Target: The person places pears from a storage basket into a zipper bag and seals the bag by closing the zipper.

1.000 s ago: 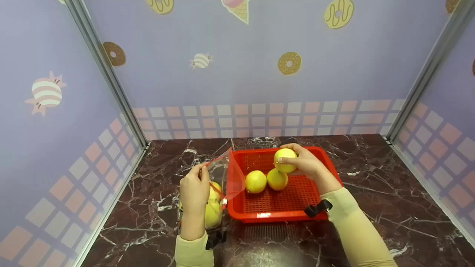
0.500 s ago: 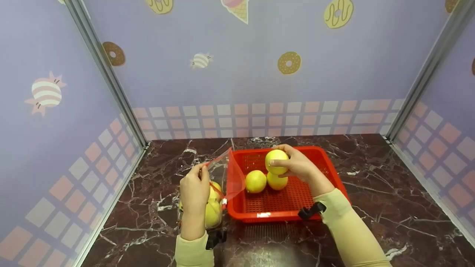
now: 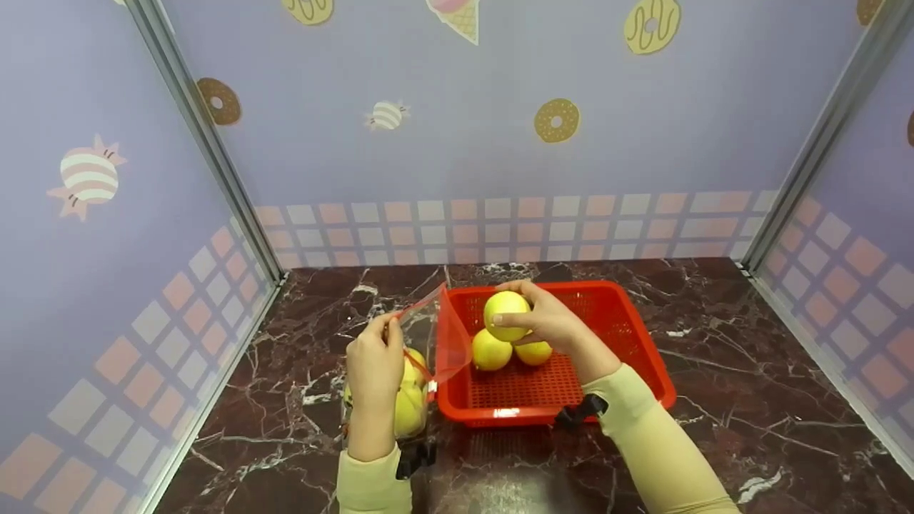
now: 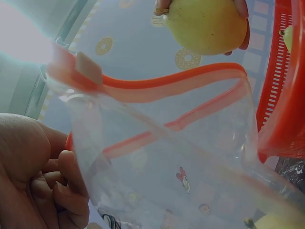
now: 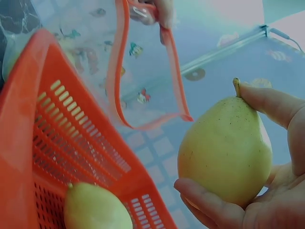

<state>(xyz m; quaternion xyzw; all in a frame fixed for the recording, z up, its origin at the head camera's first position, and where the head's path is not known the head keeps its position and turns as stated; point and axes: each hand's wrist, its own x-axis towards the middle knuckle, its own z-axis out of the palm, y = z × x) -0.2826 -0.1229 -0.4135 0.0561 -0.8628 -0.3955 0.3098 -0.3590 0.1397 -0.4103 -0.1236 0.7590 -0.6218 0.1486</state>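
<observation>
My right hand [image 3: 550,325] grips a yellow-green pear [image 5: 226,150], thumb by its stem and fingers round its far side. In the head view this pear is over the left part of the red basket [image 3: 514,415]. My left hand [image 3: 375,364] pinches the red-edged rim of a clear zip bag [image 4: 167,138], whose mouth stands wide apart and faces the basket. Several pears [image 3: 409,410] lie inside the bag, partly hidden by my left hand and forearm. Two more pears, a left one [image 3: 493,351] and a right one [image 3: 534,353], lie in the basket.
The basket stands on a dark marbled tabletop [image 3: 300,428], its left rim close against the bag's mouth. Patterned panels [image 3: 457,157] enclose the table at the back and both sides. Black camera straps sit on both wrists.
My right hand has carried the pear leftward across the basket toward the bag's mouth. My left hand and the bag have stayed where they were.
</observation>
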